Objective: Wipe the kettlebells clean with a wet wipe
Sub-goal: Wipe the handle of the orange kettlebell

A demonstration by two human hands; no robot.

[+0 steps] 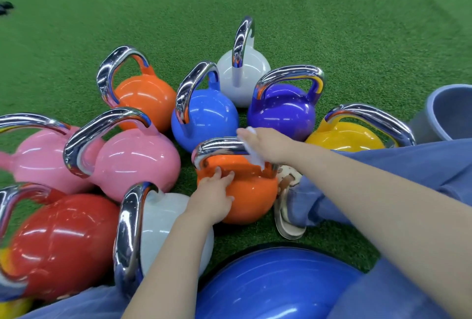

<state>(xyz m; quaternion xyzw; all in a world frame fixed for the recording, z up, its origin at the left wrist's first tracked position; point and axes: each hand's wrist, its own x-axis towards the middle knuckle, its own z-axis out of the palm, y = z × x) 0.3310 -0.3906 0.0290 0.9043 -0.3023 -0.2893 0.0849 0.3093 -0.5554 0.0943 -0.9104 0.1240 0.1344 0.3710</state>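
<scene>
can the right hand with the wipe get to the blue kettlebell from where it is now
Probably yes. The right hand holds the wet wipe on the near orange kettlebell's handle, and the blue kettlebell stands just beyond it with its near side uncovered. Only that handle lies between them.

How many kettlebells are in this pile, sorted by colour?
Orange: 2, the near orange kettlebell and the far orange kettlebell
Pink: 2, at and
White: 2, at and
Blue: 1
Purple: 1
Yellow: 1
Red: 1
Total: 10 kettlebells in plain view
</scene>
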